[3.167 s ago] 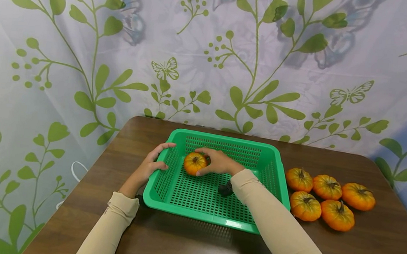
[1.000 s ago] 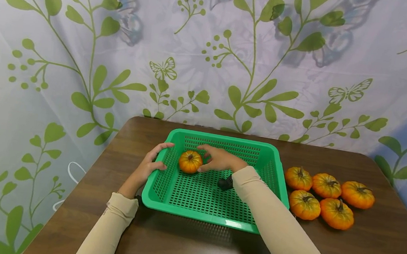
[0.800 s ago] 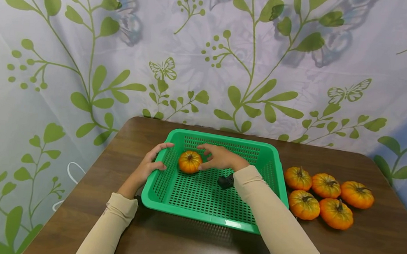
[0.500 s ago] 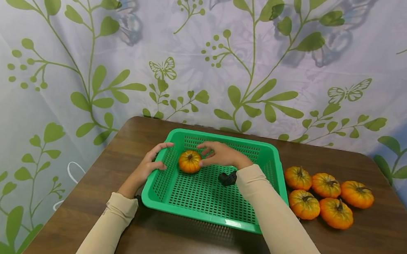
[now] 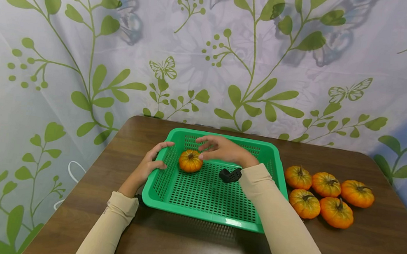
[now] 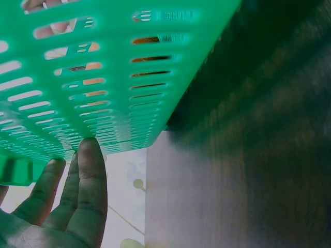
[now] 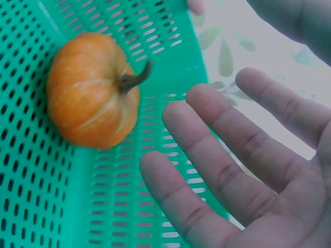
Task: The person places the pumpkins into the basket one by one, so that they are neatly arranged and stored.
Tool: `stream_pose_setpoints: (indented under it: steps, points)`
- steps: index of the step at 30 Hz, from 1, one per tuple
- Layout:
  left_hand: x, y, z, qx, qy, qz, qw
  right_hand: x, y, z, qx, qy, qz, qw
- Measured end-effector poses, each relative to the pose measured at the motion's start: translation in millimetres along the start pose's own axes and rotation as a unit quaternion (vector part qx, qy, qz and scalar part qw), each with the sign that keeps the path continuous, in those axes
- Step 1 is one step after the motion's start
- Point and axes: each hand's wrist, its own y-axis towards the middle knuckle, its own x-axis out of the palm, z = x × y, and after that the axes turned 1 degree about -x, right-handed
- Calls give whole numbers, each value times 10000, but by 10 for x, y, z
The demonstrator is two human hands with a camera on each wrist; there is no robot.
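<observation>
A small orange pumpkin (image 5: 190, 161) sits upright inside the green plastic basket (image 5: 208, 219), near its left wall. My right hand (image 5: 223, 150) hovers over the basket just right of the pumpkin and holds nothing. In the right wrist view, its fingers (image 7: 199, 137) are spread and stand apart from the pumpkin (image 7: 90, 90). My left hand (image 5: 147, 168) holds the basket's left rim, with the thumb and a finger over the edge. Other fingers (image 6: 90, 181) touch the slotted wall from outside in the left wrist view.
Several orange pumpkins (image 5: 336, 212) lie grouped on the brown wooden table (image 5: 183, 251), right of the basket. A black wrist device (image 5: 230, 175) hangs beneath the right wrist. A patterned cloth (image 5: 194, 72) hangs behind the table, and a white cable (image 5: 76, 170) runs at the left.
The right hand held the pumpkin, shifted it slightly left against the basket's wall, then let go. It has since lifted a little up and right. The left hand stays on the rim.
</observation>
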Motion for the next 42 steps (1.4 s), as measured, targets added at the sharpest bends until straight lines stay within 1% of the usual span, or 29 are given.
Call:
stream_pose_setpoints:
  steps: [8,15,25,29,35,42]
  points:
    - [3,3,7,8,13,-31,10000,-44,-91,-96,-390,241,206,9987]
    - [-3,6,8,13,12,-77,10000,-91,-206,-187,-633,213,510,9965]
    - [-4,13,1,1,25,-49,10000,-135,-351,-254,-694,382,843,9933]
    - [1,16,-1,27,20,-55,10000,-139,-414,-276,-807,504,935,9911]
    - [5,11,6,8,-32,-42,10000,-133,-501,-306,-955,360,1056,9892]
    - [12,3,19,-42,-91,-66,9999,-125,-619,-295,-975,353,1220,9871]
